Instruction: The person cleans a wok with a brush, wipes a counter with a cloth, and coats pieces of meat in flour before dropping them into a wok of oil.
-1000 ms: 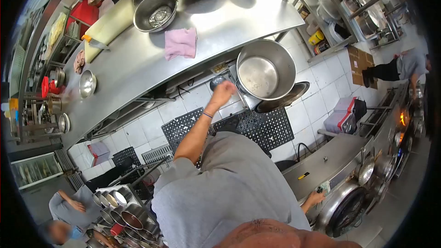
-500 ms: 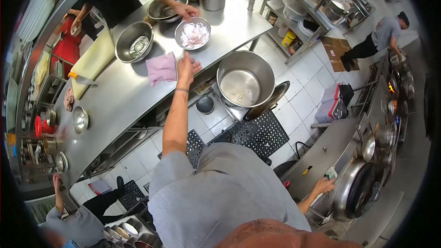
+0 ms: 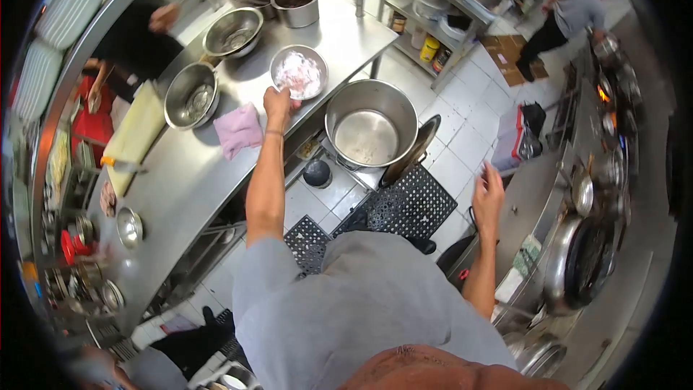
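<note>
My left hand (image 3: pixel 279 103) is closed on the near rim of a small metal bowl (image 3: pixel 324 71) at the counter's edge. Inside the bowl lies a pinkish-white heap (image 3: pixel 299 76), whose kind I cannot make out. A folded pink cloth (image 3: pixel 238 130) rests left of that hand. My right hand (image 3: pixel 489 191) is raised on the other side, fingers apart, with nothing in it. Below it, a green-and-white cloth (image 3: pixel 527 254) lies on the stove-side counter. Between my hands stands a big steel stockpot (image 3: pixel 371 124) with a bare bottom.
Two metal bowls (image 3: pixel 192 95) and a steel pot (image 3: pixel 294 4) stand on the steel counter (image 3: pixel 173 173). A knife (image 3: pixel 123 165) lies near a cutting board (image 3: pixel 137 137). Across the counter is a co-worker (image 3: pixel 137 40); another person (image 3: pixel 570 11) stands by the stoves. Black mats (image 3: pixel 411 206) cover some floor.
My left hand has reached the bowl and gripped its rim; the co-worker's hand has let go and drawn back. My right hand has left the green-and-white cloth and moved up.
</note>
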`<action>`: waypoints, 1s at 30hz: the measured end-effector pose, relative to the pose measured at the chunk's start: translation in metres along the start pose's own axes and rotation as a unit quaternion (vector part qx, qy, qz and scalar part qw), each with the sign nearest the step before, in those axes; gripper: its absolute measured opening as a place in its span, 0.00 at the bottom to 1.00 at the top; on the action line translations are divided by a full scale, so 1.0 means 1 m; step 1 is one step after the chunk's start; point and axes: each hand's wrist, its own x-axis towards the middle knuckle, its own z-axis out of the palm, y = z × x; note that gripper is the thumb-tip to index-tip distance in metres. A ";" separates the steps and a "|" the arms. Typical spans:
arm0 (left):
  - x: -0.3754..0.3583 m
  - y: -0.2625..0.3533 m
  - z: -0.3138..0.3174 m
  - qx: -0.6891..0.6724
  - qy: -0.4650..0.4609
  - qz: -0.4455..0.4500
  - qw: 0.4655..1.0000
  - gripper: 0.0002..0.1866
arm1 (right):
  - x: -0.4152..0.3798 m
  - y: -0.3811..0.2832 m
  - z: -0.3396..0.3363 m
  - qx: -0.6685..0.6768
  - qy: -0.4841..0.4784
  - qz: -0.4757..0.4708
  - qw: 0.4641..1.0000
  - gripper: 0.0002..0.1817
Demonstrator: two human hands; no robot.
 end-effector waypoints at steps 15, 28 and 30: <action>-0.318 -0.044 0.269 0.016 -0.513 0.055 0.856 0.10 | 0.003 0.022 -0.015 -0.211 -0.004 -0.017 0.977 0.22; -0.585 -0.037 0.509 0.156 -0.794 -0.086 0.582 0.06 | -0.145 0.215 -0.289 -0.081 0.396 0.263 0.876 0.24; -0.630 -0.062 0.540 0.209 -0.817 -0.091 0.530 0.06 | -0.178 0.245 -0.315 -0.067 0.427 0.276 0.858 0.23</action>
